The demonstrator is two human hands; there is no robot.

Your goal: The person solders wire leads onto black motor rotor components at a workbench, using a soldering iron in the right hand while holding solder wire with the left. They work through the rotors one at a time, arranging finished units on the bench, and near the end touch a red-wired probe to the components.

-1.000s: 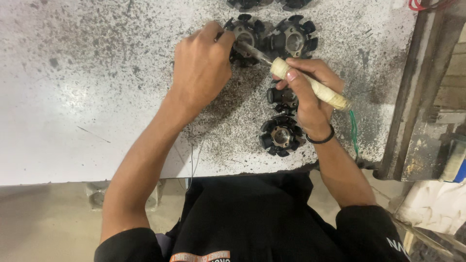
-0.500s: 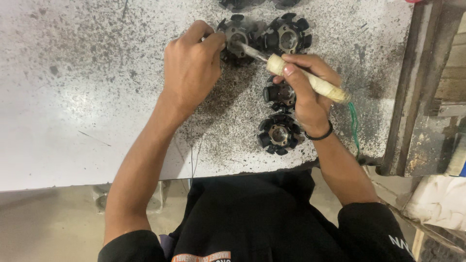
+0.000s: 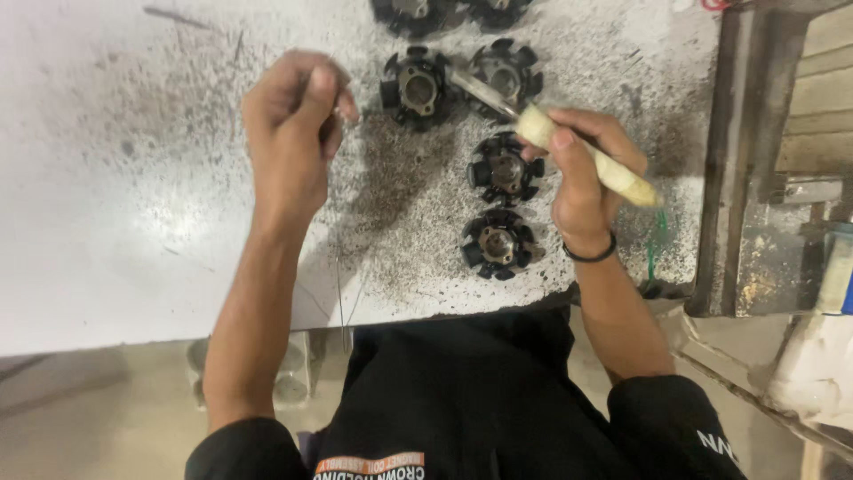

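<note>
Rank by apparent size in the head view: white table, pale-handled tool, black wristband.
1. White table, by far the largest.
2. Pale-handled tool in the right hand.
3. Black wristband, smallest, partly hidden round the wrist.

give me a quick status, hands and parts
Left hand closed, raised off the table. Right hand grips tool, tip by top stator. Nothing blocking.

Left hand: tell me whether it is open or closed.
Closed. The left hand is curled into a loose fist above the speckled table, fingers folded in; whether it pinches anything cannot be told.
</note>
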